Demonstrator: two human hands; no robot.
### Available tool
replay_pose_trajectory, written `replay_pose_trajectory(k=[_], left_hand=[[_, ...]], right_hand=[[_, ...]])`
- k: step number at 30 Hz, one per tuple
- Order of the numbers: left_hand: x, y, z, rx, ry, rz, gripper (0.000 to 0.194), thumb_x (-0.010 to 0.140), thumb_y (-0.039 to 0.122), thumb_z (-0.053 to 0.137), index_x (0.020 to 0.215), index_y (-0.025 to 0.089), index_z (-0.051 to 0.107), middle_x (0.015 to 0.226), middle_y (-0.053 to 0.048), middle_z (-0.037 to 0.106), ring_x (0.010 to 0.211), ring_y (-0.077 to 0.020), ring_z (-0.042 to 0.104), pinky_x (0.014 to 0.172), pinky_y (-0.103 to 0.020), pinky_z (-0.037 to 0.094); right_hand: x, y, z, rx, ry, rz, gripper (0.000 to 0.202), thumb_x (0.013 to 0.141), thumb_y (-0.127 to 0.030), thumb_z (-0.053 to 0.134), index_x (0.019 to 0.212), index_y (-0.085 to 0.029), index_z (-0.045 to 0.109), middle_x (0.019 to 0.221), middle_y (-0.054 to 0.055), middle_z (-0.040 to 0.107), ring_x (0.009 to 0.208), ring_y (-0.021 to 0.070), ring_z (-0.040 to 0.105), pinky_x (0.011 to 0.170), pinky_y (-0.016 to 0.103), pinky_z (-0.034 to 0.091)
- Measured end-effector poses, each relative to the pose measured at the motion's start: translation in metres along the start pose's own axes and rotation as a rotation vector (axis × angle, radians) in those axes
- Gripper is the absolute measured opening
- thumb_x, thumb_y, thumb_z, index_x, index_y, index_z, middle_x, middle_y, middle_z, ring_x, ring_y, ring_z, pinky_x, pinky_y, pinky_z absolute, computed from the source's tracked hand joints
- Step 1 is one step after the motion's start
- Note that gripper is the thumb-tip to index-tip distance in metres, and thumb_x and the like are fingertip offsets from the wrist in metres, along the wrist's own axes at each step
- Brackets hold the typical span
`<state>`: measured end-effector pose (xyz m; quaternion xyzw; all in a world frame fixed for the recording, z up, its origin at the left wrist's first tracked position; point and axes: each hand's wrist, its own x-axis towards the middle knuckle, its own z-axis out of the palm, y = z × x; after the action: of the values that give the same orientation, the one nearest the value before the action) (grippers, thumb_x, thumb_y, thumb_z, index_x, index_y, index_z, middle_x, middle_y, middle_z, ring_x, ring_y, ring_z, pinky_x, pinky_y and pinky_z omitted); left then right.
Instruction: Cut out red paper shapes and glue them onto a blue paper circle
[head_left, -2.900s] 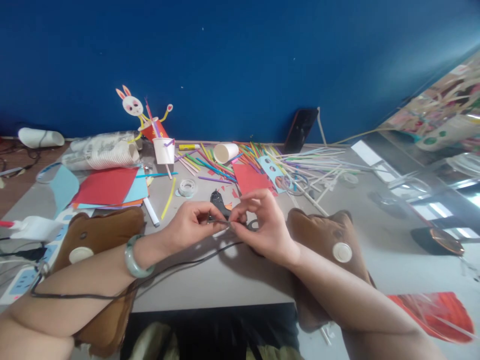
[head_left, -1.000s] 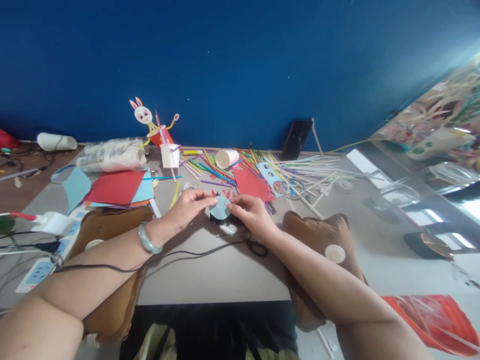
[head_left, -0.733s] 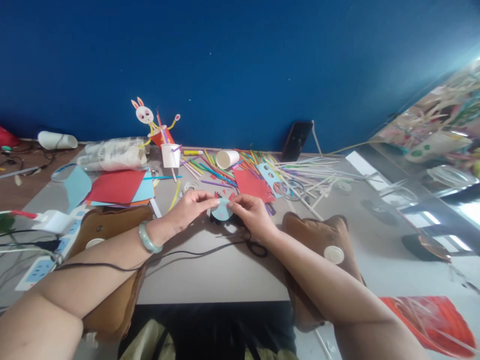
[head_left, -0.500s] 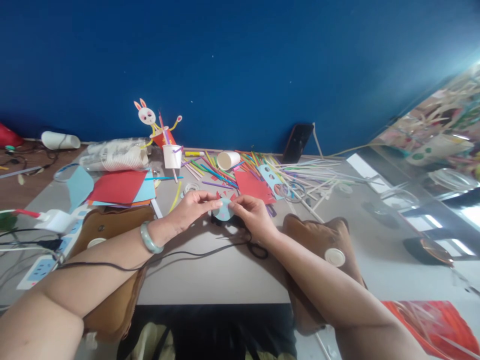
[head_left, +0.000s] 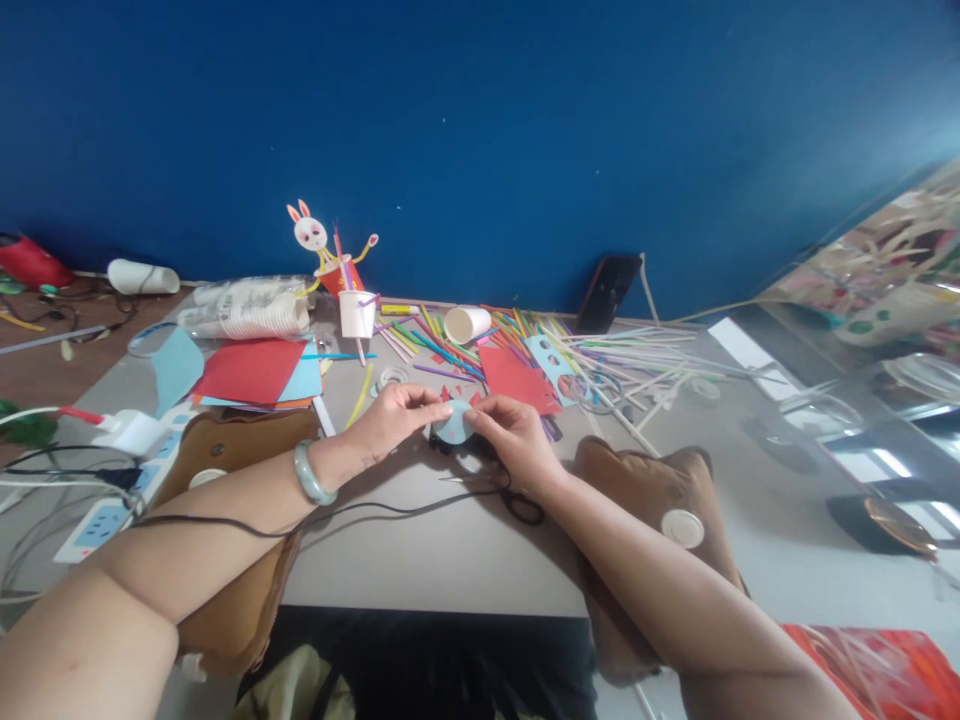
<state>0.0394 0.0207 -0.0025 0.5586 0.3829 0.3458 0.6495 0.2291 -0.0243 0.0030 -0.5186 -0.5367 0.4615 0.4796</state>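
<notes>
Between both hands is a round light-blue paper disc (head_left: 454, 428) with faint pink marks. My left hand (head_left: 395, 420) pinches its upper left edge, and my right hand (head_left: 512, 437) pinches its right edge. Under the disc sits a dark object (head_left: 444, 447), mostly hidden, and a black cable (head_left: 397, 511) runs across the table near it. Small red paper scraps (head_left: 450, 392) and a larger red sheet (head_left: 516, 380) lie just beyond my fingers. A clear tape roll (head_left: 391, 378) is behind my left hand.
Coloured sticks (head_left: 442, 345), a tipped paper cup (head_left: 466, 324) and scissors (head_left: 598, 388) lie at the back. A rabbit figure (head_left: 310, 234) stands behind a white cup (head_left: 357, 316). Brown cushions (head_left: 649, 480) lie beside both forearms. A phone (head_left: 609, 292) leans against the wall.
The whole view has shifted slightly, so everything appears a little further right. Both hands keep their pinch on the paper disc.
</notes>
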Motion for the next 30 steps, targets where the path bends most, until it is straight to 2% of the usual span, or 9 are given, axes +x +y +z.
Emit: replay_pose_trajectory(k=[5, 10, 16, 22, 30], left_hand=[[-0.0009, 0.0013, 0.0009, 0.022, 0.022, 0.002, 0.028, 0.075, 0.041, 0.077, 0.075, 0.015, 0.069, 0.062, 0.003, 0.061, 0.054, -0.0074, 0.049, 0.051, -0.02, 0.037], [0.0001, 0.0006, 0.0003, 0.019, 0.038, 0.043, 0.027, 0.076, 0.04, 0.076, 0.07, 0.015, 0.067, 0.056, 0.005, 0.054, 0.05, -0.0055, 0.04, 0.048, -0.02, 0.03], [0.0016, -0.0031, -0.0018, 0.02, 0.025, 0.042, 0.029, 0.076, 0.044, 0.076, 0.071, 0.016, 0.068, 0.053, 0.005, 0.052, 0.047, -0.0061, 0.04, 0.045, -0.021, 0.027], [0.002, -0.0061, -0.003, 0.007, -0.013, 0.005, 0.029, 0.076, 0.043, 0.077, 0.083, 0.015, 0.071, 0.069, 0.0, 0.069, 0.056, -0.009, 0.055, 0.051, -0.02, 0.039], [0.0008, -0.0019, 0.0004, -0.04, 0.007, -0.026, 0.026, 0.073, 0.038, 0.079, 0.071, 0.015, 0.069, 0.061, 0.0, 0.068, 0.054, -0.011, 0.059, 0.051, -0.021, 0.043]], right_hand=[[0.0009, 0.0031, -0.0001, -0.01, 0.012, -0.018, 0.03, 0.078, -0.046, 0.074, 0.072, -0.017, 0.065, 0.068, 0.0, 0.064, 0.061, 0.0115, 0.054, 0.06, 0.025, 0.044], [0.0004, 0.0035, 0.0, -0.011, -0.012, 0.011, 0.033, 0.074, -0.049, 0.076, 0.071, -0.018, 0.065, 0.067, 0.0, 0.065, 0.06, 0.0124, 0.055, 0.058, 0.026, 0.045], [0.0004, 0.0022, 0.0007, -0.002, -0.008, -0.01, 0.031, 0.076, -0.047, 0.075, 0.071, -0.019, 0.066, 0.067, -0.001, 0.065, 0.06, 0.0122, 0.055, 0.059, 0.026, 0.045], [0.001, 0.0035, 0.0003, -0.01, 0.034, -0.009, 0.035, 0.074, -0.051, 0.076, 0.071, -0.018, 0.066, 0.068, 0.001, 0.065, 0.062, 0.0131, 0.055, 0.061, 0.027, 0.046], [0.0016, 0.0034, 0.0, -0.006, 0.061, 0.006, 0.034, 0.075, -0.051, 0.075, 0.072, -0.018, 0.066, 0.066, 0.0, 0.064, 0.06, 0.0125, 0.053, 0.058, 0.026, 0.044]])
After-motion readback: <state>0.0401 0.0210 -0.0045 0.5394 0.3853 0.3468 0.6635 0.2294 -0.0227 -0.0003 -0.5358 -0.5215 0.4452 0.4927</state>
